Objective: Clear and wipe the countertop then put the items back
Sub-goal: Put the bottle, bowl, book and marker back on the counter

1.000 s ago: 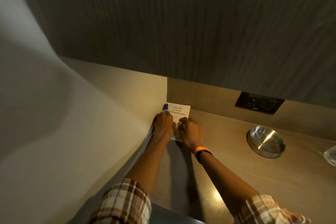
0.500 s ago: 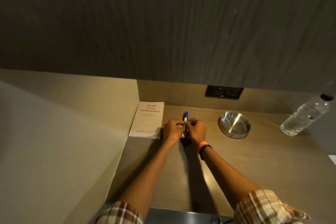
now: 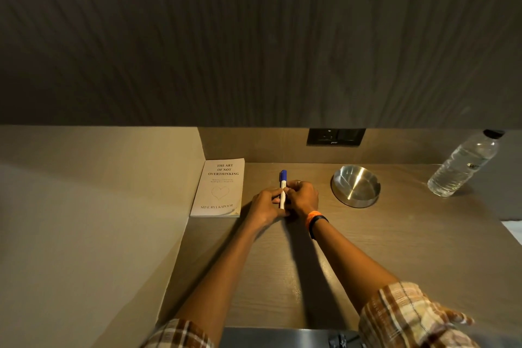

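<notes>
A white marker with a blue cap (image 3: 283, 183) lies lengthwise on the wooden countertop (image 3: 367, 248), cap pointing to the back wall. My left hand (image 3: 267, 206) and my right hand (image 3: 303, 198) both pinch its white barrel from either side, low on the counter. A pale paperback book (image 3: 219, 189) lies flat in the back left corner, just left of my left hand. A round steel ashtray (image 3: 356, 186) sits to the right of my right hand. A clear plastic water bottle (image 3: 463, 164) with a black cap stands at the back right.
A beige side wall (image 3: 99, 220) closes the counter on the left. A dark socket plate (image 3: 335, 137) sits in the low back wall. Something white (image 3: 514, 230) pokes in at the right edge. A metal edge (image 3: 282, 337) runs along the counter's front.
Both hands left the book in the corner and moved right with the marker, which now rests on the counter between book and ashtray. The view also turned right, revealing the bottle.
</notes>
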Motion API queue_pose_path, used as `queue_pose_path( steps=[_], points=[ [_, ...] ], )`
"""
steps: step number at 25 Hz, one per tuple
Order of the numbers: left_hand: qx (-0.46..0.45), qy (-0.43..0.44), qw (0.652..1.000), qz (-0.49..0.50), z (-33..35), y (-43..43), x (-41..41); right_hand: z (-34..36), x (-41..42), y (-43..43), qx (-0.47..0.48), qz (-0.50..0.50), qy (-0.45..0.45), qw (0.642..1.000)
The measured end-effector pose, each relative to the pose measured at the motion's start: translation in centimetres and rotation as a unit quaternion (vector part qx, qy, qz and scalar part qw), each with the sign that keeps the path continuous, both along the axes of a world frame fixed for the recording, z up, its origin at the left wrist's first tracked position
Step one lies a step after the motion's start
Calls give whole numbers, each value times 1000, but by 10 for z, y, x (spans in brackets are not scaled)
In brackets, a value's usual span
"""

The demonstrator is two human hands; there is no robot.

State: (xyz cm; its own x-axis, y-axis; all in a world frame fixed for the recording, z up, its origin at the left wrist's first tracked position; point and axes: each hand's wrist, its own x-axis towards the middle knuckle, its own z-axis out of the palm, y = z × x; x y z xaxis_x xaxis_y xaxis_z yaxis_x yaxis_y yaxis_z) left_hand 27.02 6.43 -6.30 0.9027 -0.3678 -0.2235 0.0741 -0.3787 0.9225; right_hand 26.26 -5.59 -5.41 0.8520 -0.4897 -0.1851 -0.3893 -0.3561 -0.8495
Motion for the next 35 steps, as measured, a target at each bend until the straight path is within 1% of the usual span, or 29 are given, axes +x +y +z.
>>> queue_pose_path(
  steps=[5,8,9,10,12,13,15,17,20,21,24,27,29,33,35],
  points=[
    [19,-36,999,-13,1,2,1,-1,-7,3,-8,-6,-22,1000],
    [99,-90,990,33,-1,9,6,-3,-12,4,5,-29,-36,999],
    [137,-122,982,39,-2,12,9,-4,-14,5,5,-31,-37,999],
    [186,-159,969,24,-3,15,13,-5,-15,5,3,-30,-39,999],
    [298,-237,924,-42,-4,18,22,-6,-18,7,-2,-26,-40,999],
    [337,-256,903,-71,-4,17,26,-6,-19,7,-4,-24,-39,999],
    [384,-257,880,-106,-6,14,29,-6,-19,7,-10,-21,-36,999],
    [407,-255,867,-131,-8,13,27,-3,-19,7,-9,-17,-28,999],
    [409,-259,861,-154,-8,19,19,0,-18,5,-21,7,-13,1000],
    [395,-255,869,-156,-7,22,16,1,-19,5,-31,23,-9,999],
    [319,-212,908,-168,-5,28,6,4,-21,4,-30,57,-8,998],
    [283,-187,924,-178,-7,29,-1,8,-25,4,-12,83,-2,996],
    [276,-192,928,-161,-9,26,-4,10,-27,5,-19,98,0,995],
    [245,-236,936,-87,-14,17,-13,11,-24,5,-47,109,2,993],
    [233,-237,941,-60,-15,14,-14,11,-21,5,-50,116,4,992]
  ],
)
